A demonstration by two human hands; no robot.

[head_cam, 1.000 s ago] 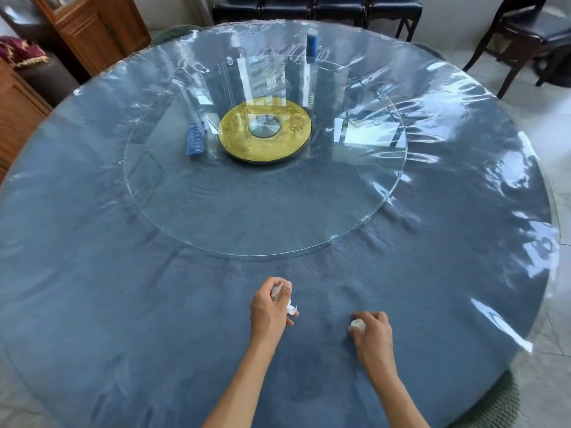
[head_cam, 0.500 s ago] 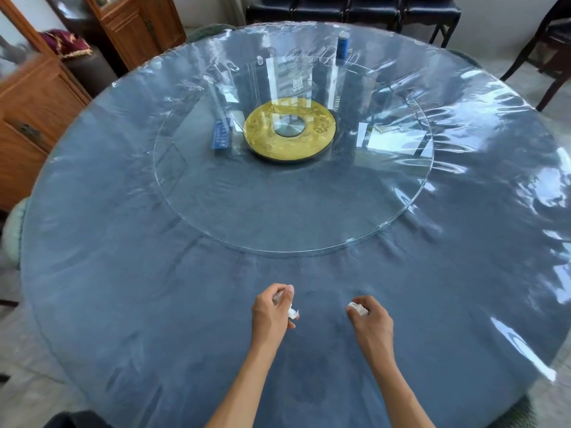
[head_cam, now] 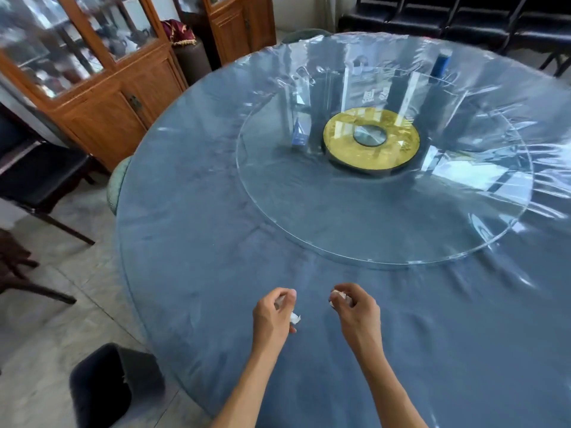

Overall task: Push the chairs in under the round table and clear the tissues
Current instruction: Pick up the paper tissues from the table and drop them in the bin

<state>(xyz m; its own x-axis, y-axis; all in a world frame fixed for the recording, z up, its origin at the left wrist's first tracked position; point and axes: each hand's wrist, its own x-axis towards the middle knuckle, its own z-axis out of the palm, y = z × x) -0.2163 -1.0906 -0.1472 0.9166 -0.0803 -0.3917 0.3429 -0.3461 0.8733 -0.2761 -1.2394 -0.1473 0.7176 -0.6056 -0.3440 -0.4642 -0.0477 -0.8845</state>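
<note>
My left hand (head_cam: 273,316) is closed around a crumpled white tissue (head_cam: 295,318), which pokes out beside the thumb. My right hand (head_cam: 355,310) pinches a second small white tissue (head_cam: 336,296) at its fingertips. Both hands hover over the near part of the round table (head_cam: 197,230), which has a blue cloth under clear plastic. A green-backed chair (head_cam: 117,186) is tucked against the table's left edge. Another green chair back (head_cam: 304,34) shows at the far edge.
A dark bin (head_cam: 105,387) stands on the floor at the lower left, beside the table. A glass turntable (head_cam: 309,230) with a gold hub (head_cam: 370,140) fills the table's middle. Dark chairs (head_cam: 40,177) and wooden cabinets (head_cam: 117,103) line the left; black chairs (head_cam: 463,17) stand behind.
The view has swung left, bringing the bin and cabinets into sight. Both hands have lifted slightly and drawn closer together, each still holding its tissue.
</note>
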